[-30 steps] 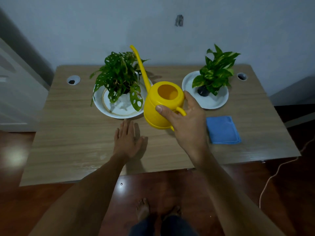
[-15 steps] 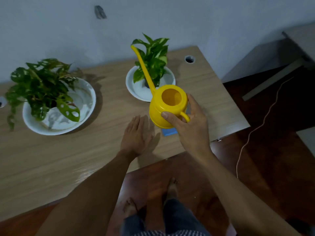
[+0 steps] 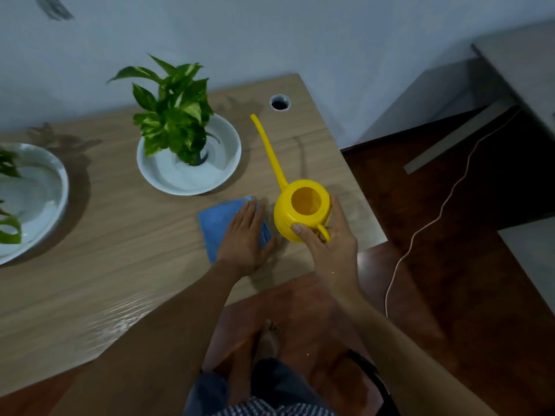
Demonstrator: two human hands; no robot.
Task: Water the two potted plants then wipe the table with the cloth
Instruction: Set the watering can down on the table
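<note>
My right hand [image 3: 332, 244] grips the handle of the yellow watering can [image 3: 300, 210], which sits low over the wooden table [image 3: 120, 250] near its right front corner, its long spout pointing away toward the wall. My left hand [image 3: 244, 240] lies flat, fingers together, on the blue cloth [image 3: 214, 226] just left of the can. Behind the cloth a small green potted plant [image 3: 174, 115] stands in a white dish [image 3: 192, 178]. The second plant [image 3: 7, 205] in a larger white dish [image 3: 58, 187] is cut off at the left edge.
A round cable hole [image 3: 280, 102] opens in the table's far right corner. The wall runs right behind the table. A thin white cord [image 3: 420, 229] trails over the dark floor to the right. My bare feet [image 3: 268, 337] stand under the table's front edge.
My view has swung right. The can went down and right, away from the plants, to the table's right front corner. My left hand slid right onto the blue cloth.
</note>
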